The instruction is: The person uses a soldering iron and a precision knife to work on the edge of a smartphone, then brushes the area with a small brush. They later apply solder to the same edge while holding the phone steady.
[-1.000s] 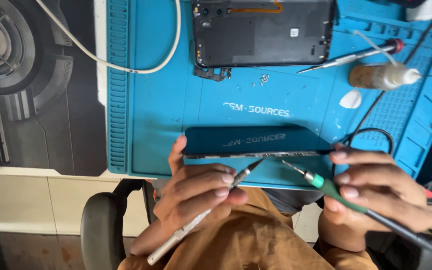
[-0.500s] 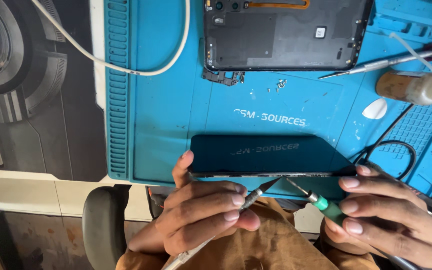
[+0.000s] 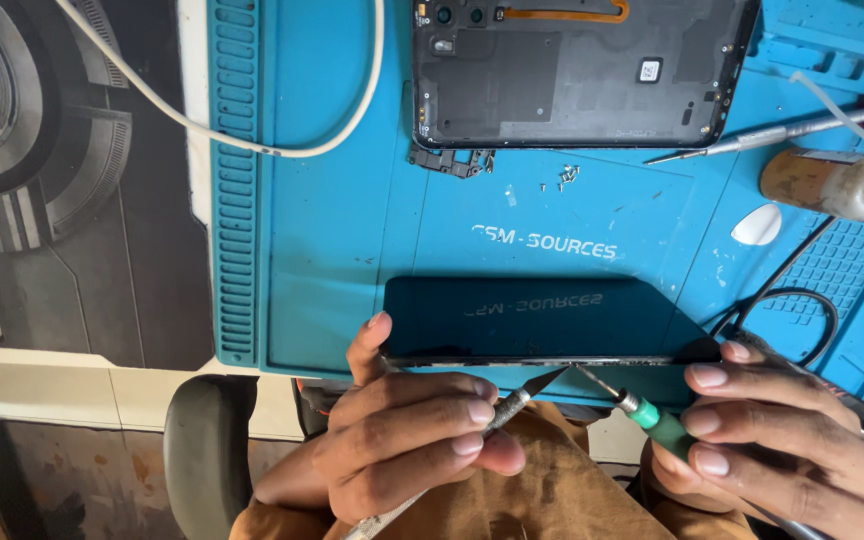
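Note:
A dark phone screen (image 3: 542, 320) lies glass-up at the near edge of the blue repair mat (image 3: 342, 240). My left hand (image 3: 402, 440) grips a thin metal blade tool (image 3: 512, 405), its tip at the screen's near edge, with my thumb resting on the screen's left corner. My right hand (image 3: 782, 440) holds a green-handled soldering iron (image 3: 647, 412) whose tip touches the same edge, close to the blade tip. Farther back lies the opened phone body (image 3: 577, 70), inside up.
Several tiny screws (image 3: 567, 178) and a small black bracket (image 3: 450, 160) lie by the phone body. A red-capped screwdriver (image 3: 782, 128), a brown bottle (image 3: 832, 185), a white pick (image 3: 757, 225) and a black cable (image 3: 792, 310) lie right. A white cable (image 3: 282, 140) loops left. A chair armrest (image 3: 207, 450) is below.
The view has shifted slightly; both hands stay at the screen's near edge, with the blade and iron tips now closer together on it.

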